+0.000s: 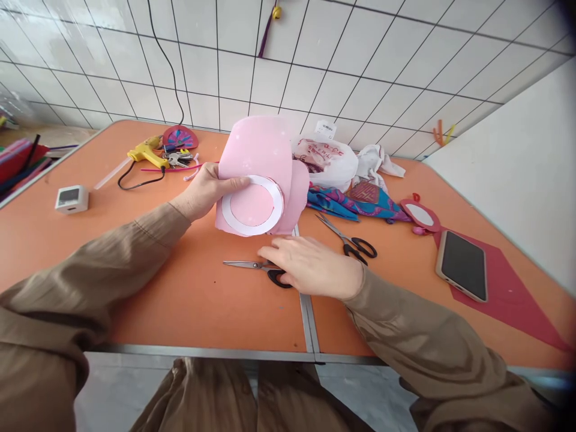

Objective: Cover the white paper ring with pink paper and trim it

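Note:
My left hand [207, 191] grips a pink sheet [256, 144] upright above the table, its thumb pressing a white paper ring [228, 211] flat against the sheet's lower part. Another rounded pink piece [299, 192] shows behind its right side. My right hand [312, 264] hovers just below the sheet, over black-handled scissors [246, 264]. Its fingers are apart and loosely bent, and they cover part of the scissors' handles. Whether they touch the handles is hard to make out. A second pair of scissors [335, 229] lies to the right of this hand.
On the orange table [180, 318] lie a yellow glue gun [150, 153], keys [180, 158] and a small white box [72, 199] at left. Rightward are a plastic bag [333, 165], patterned blue cloth [355, 204], a pink oval piece [432, 223], a phone [463, 264] and a red sheet [513, 294].

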Demonstrator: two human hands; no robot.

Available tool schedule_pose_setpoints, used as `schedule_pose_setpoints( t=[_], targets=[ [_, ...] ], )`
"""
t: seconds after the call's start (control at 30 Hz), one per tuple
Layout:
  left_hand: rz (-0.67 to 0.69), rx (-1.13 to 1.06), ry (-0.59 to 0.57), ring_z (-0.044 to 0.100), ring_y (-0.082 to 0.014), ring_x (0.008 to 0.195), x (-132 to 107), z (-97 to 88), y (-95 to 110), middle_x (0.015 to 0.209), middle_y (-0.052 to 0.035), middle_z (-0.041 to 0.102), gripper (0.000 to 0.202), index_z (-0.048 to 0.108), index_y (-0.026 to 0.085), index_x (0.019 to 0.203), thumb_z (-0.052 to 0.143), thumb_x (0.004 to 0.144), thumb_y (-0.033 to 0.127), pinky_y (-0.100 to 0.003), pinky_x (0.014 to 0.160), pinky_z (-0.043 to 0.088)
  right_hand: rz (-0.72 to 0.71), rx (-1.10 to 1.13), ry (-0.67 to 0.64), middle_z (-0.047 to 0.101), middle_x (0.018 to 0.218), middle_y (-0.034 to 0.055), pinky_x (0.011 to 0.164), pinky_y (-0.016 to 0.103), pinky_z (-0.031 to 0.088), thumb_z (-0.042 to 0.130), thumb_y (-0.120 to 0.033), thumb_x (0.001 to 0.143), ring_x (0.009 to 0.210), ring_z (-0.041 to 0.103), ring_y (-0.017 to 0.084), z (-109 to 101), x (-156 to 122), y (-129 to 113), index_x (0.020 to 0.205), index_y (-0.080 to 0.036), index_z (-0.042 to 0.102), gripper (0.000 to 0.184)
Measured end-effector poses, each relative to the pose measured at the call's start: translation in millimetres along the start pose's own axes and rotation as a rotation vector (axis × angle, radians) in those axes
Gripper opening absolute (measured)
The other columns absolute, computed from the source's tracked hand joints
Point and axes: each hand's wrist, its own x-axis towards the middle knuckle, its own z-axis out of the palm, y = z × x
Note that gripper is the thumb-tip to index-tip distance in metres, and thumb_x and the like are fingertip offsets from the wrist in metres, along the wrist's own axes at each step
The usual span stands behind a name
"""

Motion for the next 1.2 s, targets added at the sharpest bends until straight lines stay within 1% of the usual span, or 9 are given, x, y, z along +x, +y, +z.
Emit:
schedule_pose_setpoints(
  t=[0.1, 0.17, 0.27, 0.33, 0.4, 0.5, 0.67, 0.8, 1.2],
  targets=[
    [-0.013, 0.015, 0.013, 0.071, -0.0242, 0.076, 0.6, 0.7, 2.2, 0.082, -0.0073, 0.076, 0.026, 0.077, 0.015, 0.081, 0.084, 0.066, 0.035, -0.032, 0.066, 0.057, -0.046, -0.092, -0.011, 0.062, 0.091, 0.0075, 0.055, 0.030, 0.018, 0.057, -0.007, 0.083, 0.077, 0.057, 0.019, -3.6, -1.4, -4.8, 0.103, -0.014, 0.060, 0.022],
    [-0.026, 0.023, 0.019, 0.071, -0.0246, 0.076, 0.3, 1.2, 3.5, 0.083, -0.0079, 0.077, 0.027, 0.077, 0.014, 0.080, 0.085, 0.066, 0.036, -0.032, 0.065, 0.057, -0.102, -0.050, -0.016, 0.063, 0.094, 0.0077, 0.055, 0.029, 0.020, 0.055, -0.006, 0.083, 0.073, 0.056, 0.017, -6.6, -0.9, -4.7, 0.104, -0.015, 0.061, 0.023],
    [-0.029, 0.018, 0.025, 0.071, -0.0248, 0.077, -0.5, 1.4, 3.9, 0.084, -0.0080, 0.077, 0.028, 0.077, 0.014, 0.080, 0.085, 0.065, 0.036, -0.031, 0.065, 0.057, -0.261, 0.241, -0.024, 0.064, 0.100, 0.0071, 0.061, 0.026, 0.032, 0.053, -0.009, 0.085, 0.077, 0.056, 0.015, -8.4, 3.9, 1.4, 0.109, -0.014, 0.059, 0.026],
    [-0.026, 0.011, 0.029, 0.071, -0.0252, 0.078, -0.8, 1.1, 3.3, 0.085, -0.0081, 0.077, 0.027, 0.076, 0.015, 0.081, 0.084, 0.066, 0.036, -0.032, 0.066, 0.057, -0.361, 0.470, -0.059, 0.064, 0.095, 0.0054, 0.068, 0.025, 0.039, 0.050, -0.007, 0.085, 0.080, 0.056, 0.013, -6.7, 8.7, 6.7, 0.111, -0.013, 0.058, 0.028],
    [-0.026, 0.009, 0.036, 0.071, -0.0260, 0.079, -0.9, 0.6, 2.4, 0.086, -0.0086, 0.076, 0.026, 0.076, 0.015, 0.080, 0.083, 0.067, 0.037, -0.033, 0.068, 0.057, -0.386, 0.619, -0.097, 0.063, 0.092, 0.0046, 0.071, 0.024, 0.042, 0.051, -0.007, 0.085, 0.080, 0.056, 0.012, -3.4, 13.3, 10.5, 0.117, -0.012, 0.056, 0.033],
    [-0.037, -0.001, 0.054, 0.071, -0.0269, 0.080, -0.6, 0.0, 1.0, 0.086, -0.0091, 0.076, 0.027, 0.076, 0.015, 0.080, 0.084, 0.066, 0.037, -0.035, 0.070, 0.058, -0.401, 0.710, -0.114, 0.062, 0.097, 0.0059, 0.074, 0.024, 0.045, 0.053, -0.008, 0.083, 0.083, 0.056, 0.012, 1.5, 18.2, 12.0, 0.123, -0.012, 0.055, 0.041],
    [-0.054, -0.041, 0.091, 0.071, -0.0265, 0.078, 0.1, 0.6, -0.6, 0.082, -0.0081, 0.076, 0.025, 0.075, 0.015, 0.075, 0.086, 0.063, 0.034, -0.035, 0.070, 0.059, -0.530, 0.811, -0.087, 0.061, 0.101, 0.0077, 0.084, 0.025, 0.046, 0.054, -0.006, 0.078, 0.090, 0.056, 0.012, 6.8, 23.9, 14.1, 0.121, -0.009, 0.062, 0.043],
    [-0.070, -0.090, 0.104, 0.071, -0.0283, 0.082, 0.0, 1.9, -0.5, 0.086, -0.0092, 0.076, 0.027, 0.075, 0.015, 0.077, 0.086, 0.062, 0.035, -0.036, 0.071, 0.060, -0.549, 0.751, -0.114, 0.063, 0.096, 0.0061, 0.081, 0.023, 0.046, 0.063, -0.005, 0.072, 0.087, 0.057, 0.013, 7.5, 25.9, 15.6, 0.115, -0.010, 0.067, 0.044],
    [-0.052, -0.134, 0.101, 0.072, -0.0279, 0.085, 0.0, 2.9, -0.5, 0.090, -0.0095, 0.077, 0.030, 0.075, 0.015, 0.081, 0.087, 0.062, 0.036, -0.034, 0.073, 0.060, -0.571, 0.557, -0.104, 0.067, 0.098, 0.0068, 0.076, 0.021, 0.043, 0.061, -0.004, 0.078, 0.084, 0.058, 0.012, 3.3, 22.7, 3.6, 0.118, -0.012, 0.069, 0.041]
  ],
)
